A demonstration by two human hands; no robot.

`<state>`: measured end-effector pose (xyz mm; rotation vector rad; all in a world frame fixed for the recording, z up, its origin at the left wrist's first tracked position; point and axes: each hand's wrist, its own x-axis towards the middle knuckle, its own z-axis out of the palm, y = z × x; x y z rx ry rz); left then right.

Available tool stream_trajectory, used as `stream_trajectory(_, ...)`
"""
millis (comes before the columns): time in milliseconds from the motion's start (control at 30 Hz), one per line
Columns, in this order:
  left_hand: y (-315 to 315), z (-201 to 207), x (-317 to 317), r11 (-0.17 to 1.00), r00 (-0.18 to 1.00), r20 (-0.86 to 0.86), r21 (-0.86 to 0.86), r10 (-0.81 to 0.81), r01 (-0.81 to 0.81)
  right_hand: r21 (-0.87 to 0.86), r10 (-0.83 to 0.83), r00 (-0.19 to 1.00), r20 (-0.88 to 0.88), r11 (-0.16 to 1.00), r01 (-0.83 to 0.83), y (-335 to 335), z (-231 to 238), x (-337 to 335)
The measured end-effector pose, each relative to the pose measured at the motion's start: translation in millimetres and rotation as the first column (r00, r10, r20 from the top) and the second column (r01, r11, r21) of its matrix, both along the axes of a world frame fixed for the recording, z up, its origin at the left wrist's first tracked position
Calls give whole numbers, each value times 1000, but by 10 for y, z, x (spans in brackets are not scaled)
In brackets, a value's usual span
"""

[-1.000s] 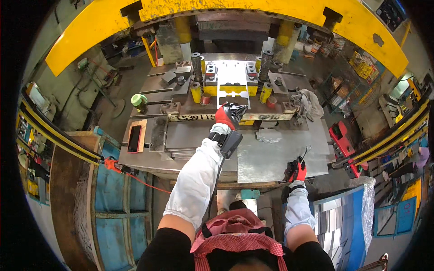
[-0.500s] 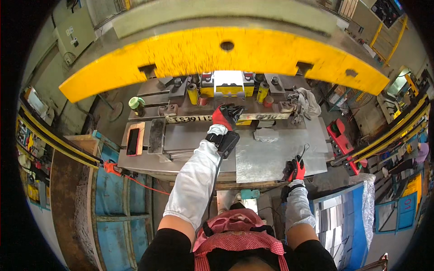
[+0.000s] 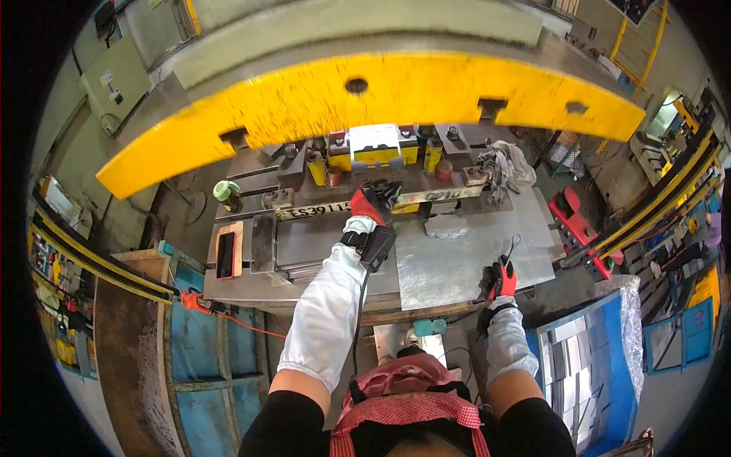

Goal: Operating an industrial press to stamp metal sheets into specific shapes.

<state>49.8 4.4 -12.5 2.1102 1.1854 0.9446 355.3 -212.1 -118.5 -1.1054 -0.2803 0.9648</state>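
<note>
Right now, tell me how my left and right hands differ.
Position: the left hand is farther forward, near the lettered bar; the right hand is at the near edge of the metal sheet.
Load: the right hand holds a thin looped tool; the left hand shows no tool.
Both wear red-and-black gloves below pale sleeves.

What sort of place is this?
Probably a metal-pressing workshop: a heavy yellow beam that looks like part of a press, a steel worktable, and a flat metal sheet on it near the gloved right hand.
</note>
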Motion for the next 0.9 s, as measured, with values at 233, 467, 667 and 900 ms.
stream_trajectory(233,-147,81,-30,978,473,881,-85,-17,193,-19,83,996,-20,996,-84,-18,-43,28)
stream_trajectory(467,-174,273,-77,777,85,913,-386,399,497,-31,108,994,-13,994,-108,15,-59,1)
stream_trajectory(667,3,51,-105,637,-186,890,-139,416,759,-34,121,942,314,993,-116,-11,-306,187)
stream_trajectory(900,-389,-50,-77,698,138,862,-480,488,532,-17,509,610,608,776,-630,892,1578,-798)
